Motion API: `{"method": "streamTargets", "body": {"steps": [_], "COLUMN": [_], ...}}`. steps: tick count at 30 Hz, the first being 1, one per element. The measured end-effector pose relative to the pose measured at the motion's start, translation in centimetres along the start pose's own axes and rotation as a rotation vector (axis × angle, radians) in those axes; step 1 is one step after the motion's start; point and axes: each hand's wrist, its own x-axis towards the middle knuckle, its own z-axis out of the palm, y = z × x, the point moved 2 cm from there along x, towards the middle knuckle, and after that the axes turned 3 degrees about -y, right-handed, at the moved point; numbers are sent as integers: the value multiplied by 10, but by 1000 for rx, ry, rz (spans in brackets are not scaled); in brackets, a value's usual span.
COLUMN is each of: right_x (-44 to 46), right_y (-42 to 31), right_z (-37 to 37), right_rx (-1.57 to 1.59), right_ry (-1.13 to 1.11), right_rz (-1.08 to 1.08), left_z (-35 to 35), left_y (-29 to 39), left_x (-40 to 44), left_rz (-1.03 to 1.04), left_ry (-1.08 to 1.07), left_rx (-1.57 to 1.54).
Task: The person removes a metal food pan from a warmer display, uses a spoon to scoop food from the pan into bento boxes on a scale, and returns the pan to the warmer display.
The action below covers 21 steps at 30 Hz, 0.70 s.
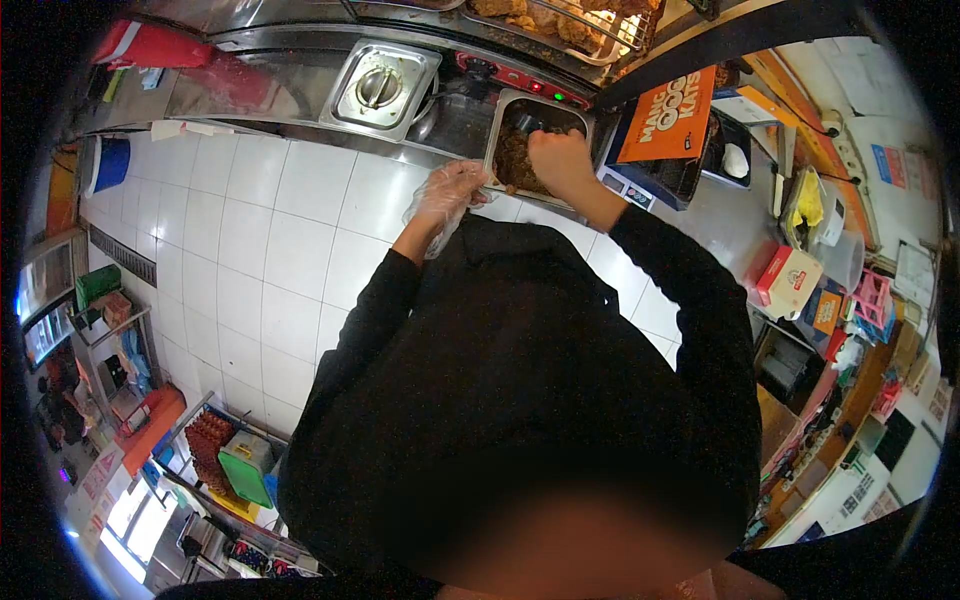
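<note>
A deep metal food pan (494, 150) with dark brown, minced-looking food (515, 160) is set into the counter in front of me. My right hand (560, 158), bare, is closed in a fist over the pan. Beside its fingers shows part of a dark, shiny utensil (526, 123); its kind is hidden. At the pan's near left corner is my left hand (455, 188), in a loose clear plastic glove. Its fingers are curled together, and what they hold, if anything, cannot be made out.
Left of the pan sits a lidded steel container (380, 90). An orange printed box (668, 115) stands to the right, near a small digital scale (628, 188). Fried food (565, 25) lies in a lit display behind. A red and cream box (788, 278) is farther right.
</note>
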Motion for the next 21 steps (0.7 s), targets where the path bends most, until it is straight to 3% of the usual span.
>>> {"method": "streamTargets", "body": {"steps": [3,6,7,10,15,17,18,20,21], "right_x": [5,4,8,16,2,-4,-7,-10,-10], "right_y": [-11,5,12,19,11,10,14,26,26], "right_z": [26,15,4,1,21,10,18,37,32], "right_rx": [-121,-89,-44,-157,-80,315,318,795,795], "right_ry": [-191,-251,-361,-222,-332,-501,-504,-437,-437], "right_rz": [-295,-332,-274,-218,-372,-149,-148,-70,-69], "left_z": [-1,-4,-5,-10,-3,-3,-2,6,8], "left_y": [-1,-3,-4,-9,1,-1,-1,6,9], "left_x": [4,4,5,11,5,5,5,0,-2], "left_rz": [55,42,45,-27,-51,-18,17,-9,-32], "left_ry": [41,28,36,28,-55,-69,-88,-75,-61], "left_rx": [7,-54,-59,32,-120,-84,-43,-71,-101]}}
